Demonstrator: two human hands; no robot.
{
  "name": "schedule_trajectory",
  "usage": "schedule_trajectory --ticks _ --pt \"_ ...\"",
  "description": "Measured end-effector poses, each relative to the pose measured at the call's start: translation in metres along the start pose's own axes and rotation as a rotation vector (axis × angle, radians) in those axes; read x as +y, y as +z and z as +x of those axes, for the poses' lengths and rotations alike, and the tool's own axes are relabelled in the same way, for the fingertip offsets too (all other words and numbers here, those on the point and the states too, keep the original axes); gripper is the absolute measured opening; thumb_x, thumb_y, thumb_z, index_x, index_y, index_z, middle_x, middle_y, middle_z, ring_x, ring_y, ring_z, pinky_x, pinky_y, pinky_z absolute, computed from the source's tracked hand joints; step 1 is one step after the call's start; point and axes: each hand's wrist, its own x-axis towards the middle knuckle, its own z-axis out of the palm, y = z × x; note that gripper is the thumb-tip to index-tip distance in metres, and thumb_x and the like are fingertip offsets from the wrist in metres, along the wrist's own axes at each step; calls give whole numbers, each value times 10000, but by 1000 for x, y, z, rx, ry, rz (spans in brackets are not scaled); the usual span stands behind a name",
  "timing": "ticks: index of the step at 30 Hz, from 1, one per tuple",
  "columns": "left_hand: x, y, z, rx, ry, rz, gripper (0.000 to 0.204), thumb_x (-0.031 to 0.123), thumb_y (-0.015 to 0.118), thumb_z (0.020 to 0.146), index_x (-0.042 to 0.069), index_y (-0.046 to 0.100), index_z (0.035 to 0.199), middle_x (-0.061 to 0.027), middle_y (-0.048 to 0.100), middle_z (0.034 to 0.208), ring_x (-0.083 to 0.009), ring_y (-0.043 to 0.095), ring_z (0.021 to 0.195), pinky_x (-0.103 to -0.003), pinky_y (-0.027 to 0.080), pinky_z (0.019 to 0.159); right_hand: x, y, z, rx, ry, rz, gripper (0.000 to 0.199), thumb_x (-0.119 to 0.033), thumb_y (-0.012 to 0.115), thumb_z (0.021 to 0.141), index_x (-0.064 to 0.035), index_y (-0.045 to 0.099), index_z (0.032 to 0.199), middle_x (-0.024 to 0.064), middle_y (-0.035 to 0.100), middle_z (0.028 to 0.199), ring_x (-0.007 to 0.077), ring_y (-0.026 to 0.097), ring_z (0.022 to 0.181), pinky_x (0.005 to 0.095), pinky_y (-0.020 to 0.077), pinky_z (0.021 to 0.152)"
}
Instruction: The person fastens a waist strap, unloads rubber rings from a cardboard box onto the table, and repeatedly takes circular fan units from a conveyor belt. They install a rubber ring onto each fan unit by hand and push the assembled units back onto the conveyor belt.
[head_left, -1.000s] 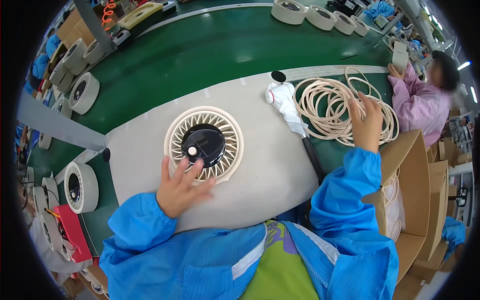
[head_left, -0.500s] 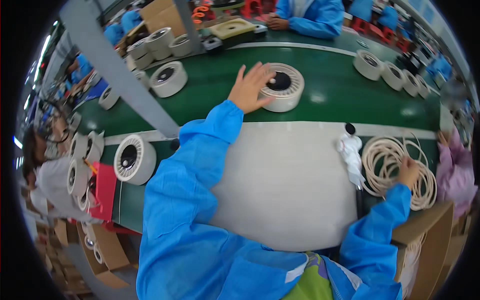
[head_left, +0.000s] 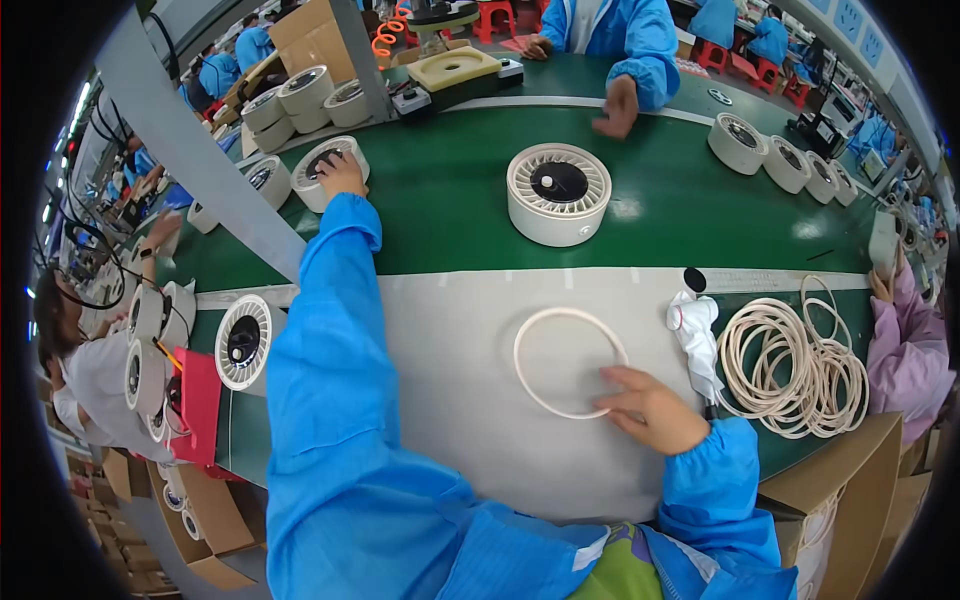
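Observation:
My left hand (head_left: 342, 174) reaches to the far left, fingers bent over the black centre of a white round housing (head_left: 312, 188) and gripping it. In my right hand (head_left: 655, 412), the fingers are on the right edge of a thin cream ring (head_left: 566, 312) above or on the grey mat (head_left: 450, 400); contact with the mat cannot be made out. Beyond the mat, a white finned round housing (head_left: 560, 215) with a black centre stands on the green belt. Right of the mat lies a pile of cream rings (head_left: 765, 350), beside a white-wrapped tool (head_left: 693, 335).
A grey post (head_left: 200, 140) slants up beside my left arm. More white housings (head_left: 738, 145) line the belt's far right. Across it, a co-worker's hand (head_left: 618, 108) hangs over the belt. An open cardboard box (head_left: 840, 465) stands at lower right, a red bin (head_left: 200, 400) at left.
My left hand has moved from the middle housing to one farther left. My right hand has come from the pile onto the mat with a cream ring. The co-worker's hand has moved over the belt.

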Motion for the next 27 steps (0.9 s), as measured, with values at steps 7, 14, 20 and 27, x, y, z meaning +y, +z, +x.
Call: schedule_trajectory --ticks 7,14,20,27 --pt "-11 -121 -152 321 524 -755 682 219 722 576 13 420 1151 -200 432 1202 -367 432 1089 -395 415 858 18 12 17 264 161 -153 183 -59 553 733 -21 593 907 192 547 996 314 552 856 362 448 729" --pt "-54 -159 -313 141 1038 -763 654 155 704 588 64 438 1178 -187 390 1253 -354 360 1173 -459 297 951 51 25 18 619 448 -319 183 -64 516 769 -9 577 933 191 575 809 322 562 703 376 450 617" --pt "-43 -146 -348 305 1289 -777 685 173 674 667 55 350 1259 -180 333 1300 -322 281 1229 -436 250 994 -10 -33 11 722 494 160 281 -109 473 825 -30 542 1086 181 602 721 295 583 632 333 449 590" --pt "-16 -148 -304 -831 -188 -2381 508 355 209 928 7 246 1296 -159 343 1293 -262 399 1152 -350 319 984 -29 10 58 380 157 294 304 -96 478 831 -10 524 1118 58 556 624 93 493 546 253 397 508"
